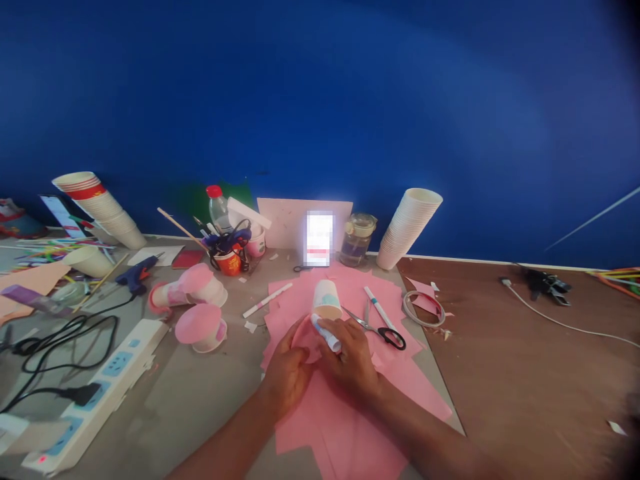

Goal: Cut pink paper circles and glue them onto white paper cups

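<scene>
The left hand (pixel 287 373) is cupping a curl of pink paper (pixel 306 340), fingers closed over it, on a pink sheet (pixel 360 433) reaching the tabletop's (pixel 200 413) front edge; the right hand (pixel 351 357) is gripping a glue stick (pixel 326 333), its long axis slanting up-left beside the curl; a paper cup (pixel 327 300) is sitting just beyond its upper end; scissors (pixel 383 333) are lying open rightward.

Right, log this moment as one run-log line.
left hand: pink paper | right hand: glue stick | nearby: paper cup, scissors
</scene>
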`<state>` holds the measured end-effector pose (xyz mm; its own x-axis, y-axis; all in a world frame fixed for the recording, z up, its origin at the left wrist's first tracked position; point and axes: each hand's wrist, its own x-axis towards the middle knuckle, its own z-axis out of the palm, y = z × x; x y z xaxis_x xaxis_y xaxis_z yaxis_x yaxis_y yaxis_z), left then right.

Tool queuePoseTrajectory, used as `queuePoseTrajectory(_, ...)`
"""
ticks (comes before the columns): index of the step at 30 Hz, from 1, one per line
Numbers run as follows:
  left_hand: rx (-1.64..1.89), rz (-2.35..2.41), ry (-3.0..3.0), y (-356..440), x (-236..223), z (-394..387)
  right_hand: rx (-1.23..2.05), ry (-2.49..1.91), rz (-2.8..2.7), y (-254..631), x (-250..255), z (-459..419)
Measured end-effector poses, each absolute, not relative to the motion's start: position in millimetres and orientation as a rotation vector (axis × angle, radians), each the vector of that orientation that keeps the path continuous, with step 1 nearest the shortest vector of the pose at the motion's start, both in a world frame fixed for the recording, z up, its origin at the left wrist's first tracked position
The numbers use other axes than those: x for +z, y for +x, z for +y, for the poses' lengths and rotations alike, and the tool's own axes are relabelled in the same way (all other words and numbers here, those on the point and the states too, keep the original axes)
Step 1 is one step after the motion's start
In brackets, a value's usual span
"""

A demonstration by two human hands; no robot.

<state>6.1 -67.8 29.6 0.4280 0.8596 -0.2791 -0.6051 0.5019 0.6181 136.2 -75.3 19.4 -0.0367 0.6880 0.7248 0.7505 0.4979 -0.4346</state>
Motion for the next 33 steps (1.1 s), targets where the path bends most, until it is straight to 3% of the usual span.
queuePoseTrajectory(14,1.119,0.872,0.376,-1,27,-56,0.095,-1.171,-1.601,151,28,-83)
queuePoseTrajectory(20,1.145,0.784,0.308,-4,34,-51,0.447,-1.035,-1.549,144,23,-95)
queuePoseTrajectory(26,1.131,0.752,0.286,-12,38,-45,0.932,-1.057,-1.122,136,24,-94)
queuePoseTrajectory(33,1.233,0.708,0.253,-23,42,-33,1.190,-1.122,-0.925,134,26,-87)
